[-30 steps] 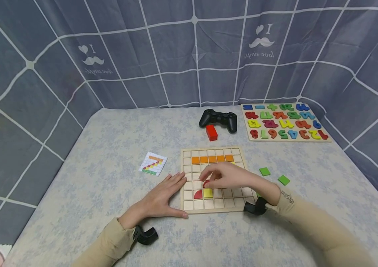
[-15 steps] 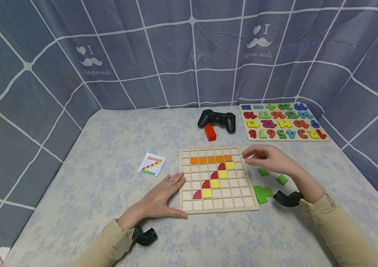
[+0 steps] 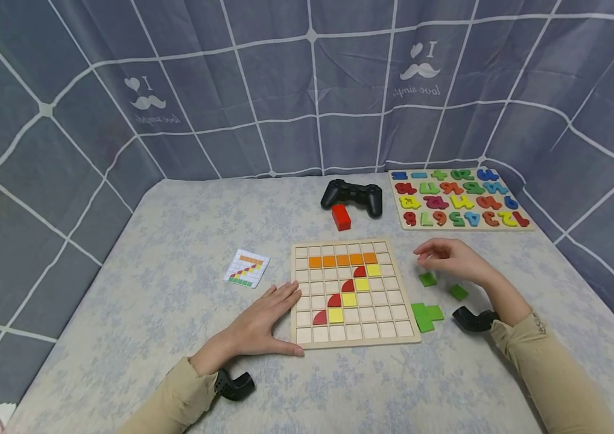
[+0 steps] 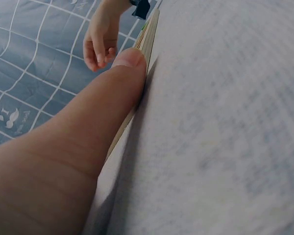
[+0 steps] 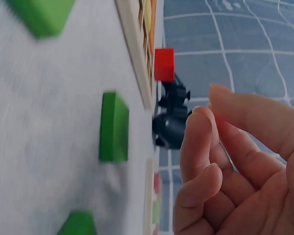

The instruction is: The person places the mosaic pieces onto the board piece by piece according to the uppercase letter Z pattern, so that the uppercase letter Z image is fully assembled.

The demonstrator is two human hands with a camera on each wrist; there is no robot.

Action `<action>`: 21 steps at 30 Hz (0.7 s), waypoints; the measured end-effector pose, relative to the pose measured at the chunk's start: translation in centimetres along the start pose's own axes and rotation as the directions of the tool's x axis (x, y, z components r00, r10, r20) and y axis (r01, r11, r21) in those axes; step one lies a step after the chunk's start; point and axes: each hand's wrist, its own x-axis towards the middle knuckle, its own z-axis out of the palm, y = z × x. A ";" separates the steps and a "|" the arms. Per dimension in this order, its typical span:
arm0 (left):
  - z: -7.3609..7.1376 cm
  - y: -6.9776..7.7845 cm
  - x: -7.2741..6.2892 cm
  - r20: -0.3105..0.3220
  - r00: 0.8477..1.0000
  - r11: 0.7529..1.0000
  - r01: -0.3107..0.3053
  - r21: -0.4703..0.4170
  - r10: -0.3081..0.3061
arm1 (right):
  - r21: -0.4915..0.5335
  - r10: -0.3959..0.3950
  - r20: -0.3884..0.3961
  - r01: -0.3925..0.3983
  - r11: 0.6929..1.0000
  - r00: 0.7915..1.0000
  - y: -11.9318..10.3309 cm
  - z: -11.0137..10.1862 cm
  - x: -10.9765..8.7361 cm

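Wooden grid board (image 3: 370,330), head view: flat on the worktop (image 3: 177,241), between the two hands
Orange tiles (image 3: 342,260): five, in a row along the second line of cells from the far edge
Red quarter-rounds (image 3: 334,300): four, stepped diagonally, each just left of a yellow tile
Yellow tiles (image 3: 348,299): four, on the same diagonal
Left hand (image 3: 260,320): touching the board's left edge, grip spread, fingers straight, hold of nothing
Right hand (image 3: 450,260): right of the board, near two single green tiles (image 3: 428,279)
Green cluster (image 3: 425,316): tiles grouped at the board's lower right edge
Printed card (image 3: 247,268): left of the board, coloured figure on a grid
Black game controller (image 3: 352,191): beyond the board, red block (image 3: 341,217) just before it
Number puzzle (image 3: 448,228): far right
Left hand, left wrist view: thumb along the board's edge, right hand beyond
Right hand, right wrist view: raised off the worktop, grip loosely bent, thumb and fingertips close together, holding nothing
Green tiles, right wrist view: three visible, two cut by the frame
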 end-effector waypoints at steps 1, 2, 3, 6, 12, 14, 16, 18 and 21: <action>0.0 0.0 0.0 0.001 1.000 1.000 0.000 0.000 0.000 | -0.003 0.005 0.003 -0.005 1.000 1.000 0.2 -0.1 0.0; 0.0 0.0 0.0 0.001 1.000 1.000 -0.001 0.000 0.001 | -0.005 0.015 0.004 -0.015 1.000 1.000 0.4 -0.2 0.0; 0.0 0.0 0.0 0.001 1.000 1.000 -0.001 -0.001 0.001 | -0.003 0.022 0.008 -0.022 1.000 1.000 0.7 -0.3 0.0; 0.0 -0.1 0.0 0.002 1.000 1.000 0.000 -0.004 0.000 | -0.008 0.037 0.020 -0.037 0.999 0.999 1.4 -0.5 0.0; 0.0 0.0 0.0 0.000 1.000 1.000 0.005 -0.014 -0.005 | -0.010 0.031 0.059 -0.031 0.999 0.998 2.2 -0.8 0.0; 0.0 0.0 0.0 0.000 1.000 1.000 0.006 -0.014 -0.006 | -0.017 0.023 0.077 -0.022 1.000 0.997 2.2 -0.9 -0.1; 0.0 -0.1 0.0 -0.001 1.000 1.000 0.006 -0.013 -0.006 | -0.023 0.022 0.093 -0.020 1.000 0.995 2.3 -1.0 -0.1; 0.1 -0.1 0.0 -0.002 1.000 1.000 0.003 -0.011 -0.003 | -0.028 0.020 0.110 -0.017 0.999 0.994 2.3 -1.0 -0.1; 0.1 -0.1 0.0 -0.005 1.000 1.000 -0.001 -0.008 0.001 | -0.037 0.023 0.130 -0.019 0.999 0.991 2.5 -1.1 -0.2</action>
